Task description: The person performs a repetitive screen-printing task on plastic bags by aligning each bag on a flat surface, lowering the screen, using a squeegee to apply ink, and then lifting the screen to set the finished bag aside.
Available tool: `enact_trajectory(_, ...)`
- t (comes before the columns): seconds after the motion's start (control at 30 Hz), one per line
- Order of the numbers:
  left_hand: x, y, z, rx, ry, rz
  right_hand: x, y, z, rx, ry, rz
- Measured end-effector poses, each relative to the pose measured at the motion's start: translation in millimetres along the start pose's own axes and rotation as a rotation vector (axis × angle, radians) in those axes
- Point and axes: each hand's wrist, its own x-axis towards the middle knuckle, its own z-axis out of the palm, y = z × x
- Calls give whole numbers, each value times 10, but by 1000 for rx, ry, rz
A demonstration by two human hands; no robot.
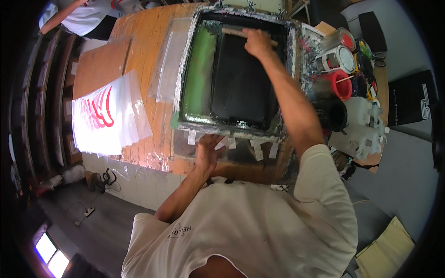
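A screen-printing frame (184, 60) with a paint-crusted rim lies on the wooden table in front of me. Black ink (243, 81) covers most of its mesh, and a green strip (200, 69) shows along the left side. At the far end of the mesh, my right hand (258, 42) is closed around the wooden handle of a squeegee (233, 32); the blade is hidden. My left hand (209, 149) is at the frame's near edge, its fingers partly spread and touching or close to the rim. Strips of whitish tape (257, 151) hang beside it.
Clear plastic bags with red print (99, 116) lie on the wooden table (143, 51) at left. Paint cans (337, 59), a red tub (340, 85) and a translucent jug (359, 127) crowd the right side. Another person (88, 18) stands at far left, near a dark rack (53, 92).
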Motion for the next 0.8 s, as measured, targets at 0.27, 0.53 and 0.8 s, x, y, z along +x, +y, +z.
enact_trajectory(0.27, -56, 145, -22, -20, -133, 1, -2042, -761, -767, 312, -302, -61)
enact_trajectory(0.53, -549, 744, 451, 16, -259, 90, -2757, -1435, -1166, -50, 171, -145)
enact_trajectory(0.8, -537, 1616, 1094, -86, -850, 407, -1706, -1153, -2083, -149, 567, -398)
